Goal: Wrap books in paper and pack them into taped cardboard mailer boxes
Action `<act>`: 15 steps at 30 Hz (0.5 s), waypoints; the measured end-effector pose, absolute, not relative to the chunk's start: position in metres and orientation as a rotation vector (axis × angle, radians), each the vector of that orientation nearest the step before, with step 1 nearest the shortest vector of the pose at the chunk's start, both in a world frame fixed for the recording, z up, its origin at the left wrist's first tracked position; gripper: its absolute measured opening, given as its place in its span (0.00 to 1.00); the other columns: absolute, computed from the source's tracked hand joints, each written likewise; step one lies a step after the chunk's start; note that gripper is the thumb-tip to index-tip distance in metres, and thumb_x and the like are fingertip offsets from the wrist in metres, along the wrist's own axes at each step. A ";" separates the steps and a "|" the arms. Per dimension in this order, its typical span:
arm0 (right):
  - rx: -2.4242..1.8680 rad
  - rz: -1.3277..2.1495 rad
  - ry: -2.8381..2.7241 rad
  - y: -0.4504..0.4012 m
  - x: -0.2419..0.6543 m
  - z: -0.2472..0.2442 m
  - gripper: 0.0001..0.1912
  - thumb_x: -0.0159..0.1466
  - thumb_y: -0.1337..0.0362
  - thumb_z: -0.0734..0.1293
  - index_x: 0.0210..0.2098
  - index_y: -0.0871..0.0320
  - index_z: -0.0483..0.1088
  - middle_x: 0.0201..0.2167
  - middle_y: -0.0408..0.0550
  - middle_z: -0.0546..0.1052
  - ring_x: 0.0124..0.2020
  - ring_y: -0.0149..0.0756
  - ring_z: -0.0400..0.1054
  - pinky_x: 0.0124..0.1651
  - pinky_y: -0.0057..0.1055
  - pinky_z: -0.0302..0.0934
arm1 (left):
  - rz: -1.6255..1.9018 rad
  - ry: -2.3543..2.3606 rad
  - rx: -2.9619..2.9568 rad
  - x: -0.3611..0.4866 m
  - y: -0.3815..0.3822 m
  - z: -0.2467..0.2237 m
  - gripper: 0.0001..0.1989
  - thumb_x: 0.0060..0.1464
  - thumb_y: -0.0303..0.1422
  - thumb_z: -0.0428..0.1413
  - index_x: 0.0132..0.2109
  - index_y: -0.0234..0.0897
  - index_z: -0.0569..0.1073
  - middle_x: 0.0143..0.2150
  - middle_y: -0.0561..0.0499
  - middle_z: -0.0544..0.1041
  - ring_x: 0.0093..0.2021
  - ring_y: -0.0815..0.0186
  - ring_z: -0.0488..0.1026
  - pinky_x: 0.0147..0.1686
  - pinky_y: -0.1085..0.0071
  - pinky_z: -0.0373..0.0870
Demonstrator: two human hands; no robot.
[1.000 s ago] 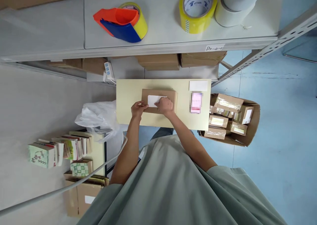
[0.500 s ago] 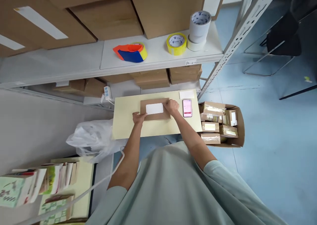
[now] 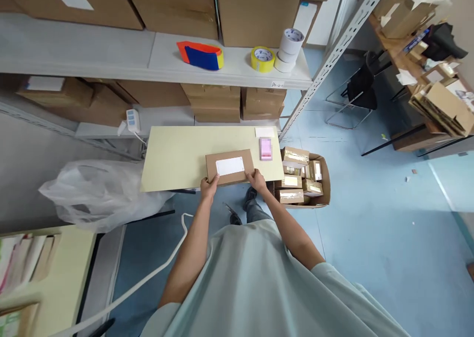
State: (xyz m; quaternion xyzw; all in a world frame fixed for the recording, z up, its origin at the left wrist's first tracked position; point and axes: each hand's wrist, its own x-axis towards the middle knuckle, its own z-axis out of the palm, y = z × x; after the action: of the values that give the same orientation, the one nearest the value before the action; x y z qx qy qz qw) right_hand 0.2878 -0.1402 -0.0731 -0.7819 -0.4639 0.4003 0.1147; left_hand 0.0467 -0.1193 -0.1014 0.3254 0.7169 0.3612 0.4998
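A flat brown cardboard box point(image 3: 246, 161) with a white label point(image 3: 230, 166) on its top is held at the front edge of the pale yellow table point(image 3: 170, 154). My left hand point(image 3: 209, 188) grips its near left corner, thumb on top. At the near right corner my right hand point(image 3: 256, 180) grips it too, with the thumb on the upper face. The fingers under the box are hidden. To the right of the box lie a phone point(image 3: 265, 148) with a pink screen and a white paper point(image 3: 264, 132).
A large carton point(image 3: 326, 179) of taped parcels stands on the floor right of the table. Above, a shelf point(image 3: 111, 50) bears a tape dispenser point(image 3: 202, 55), yellow tape point(image 3: 262, 59) and white rolls point(image 3: 291, 43). A plastic bag point(image 3: 107, 191) and white hose point(image 3: 155, 273) are at left.
Both hands have brought the box toward me, to the table's front edge, tilting it slightly. My right hand has moved from the box's far right corner to its near right corner. The view has shifted right.
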 end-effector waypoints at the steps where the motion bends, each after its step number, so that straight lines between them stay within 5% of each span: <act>1: -2.283 1.185 -1.344 -0.155 0.290 -0.074 0.28 0.80 0.48 0.64 0.69 0.63 0.67 0.62 0.64 0.82 0.63 0.50 0.79 0.59 0.34 0.69 | 0.863 1.754 0.770 0.049 -0.132 -0.102 0.24 0.50 0.44 0.75 0.47 0.38 0.77 0.46 0.36 0.86 0.56 0.46 0.83 0.54 0.55 0.80; 8: -2.183 1.164 -1.150 -0.264 0.312 -0.090 0.29 0.75 0.52 0.66 0.71 0.58 0.68 0.60 0.58 0.84 0.59 0.49 0.80 0.60 0.39 0.72 | 0.735 1.762 0.794 0.070 -0.223 -0.104 0.18 0.60 0.41 0.69 0.52 0.36 0.78 0.56 0.34 0.85 0.58 0.46 0.83 0.57 0.54 0.80; 15: -2.127 1.035 -0.980 -0.338 0.391 -0.088 0.31 0.71 0.37 0.63 0.52 0.57 0.78 0.46 0.56 0.87 0.50 0.52 0.81 0.53 0.40 0.73 | 0.542 1.585 0.963 0.122 -0.265 -0.103 0.26 0.57 0.50 0.72 0.54 0.38 0.80 0.50 0.37 0.88 0.57 0.47 0.85 0.55 0.58 0.80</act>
State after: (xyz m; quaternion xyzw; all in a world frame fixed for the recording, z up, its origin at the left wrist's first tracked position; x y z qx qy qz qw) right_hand 0.3907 -0.3378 -0.0884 -0.7959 -0.3666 0.3873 0.2866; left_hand 0.1216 -0.2646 -0.1032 0.4101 0.6750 0.2306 0.5684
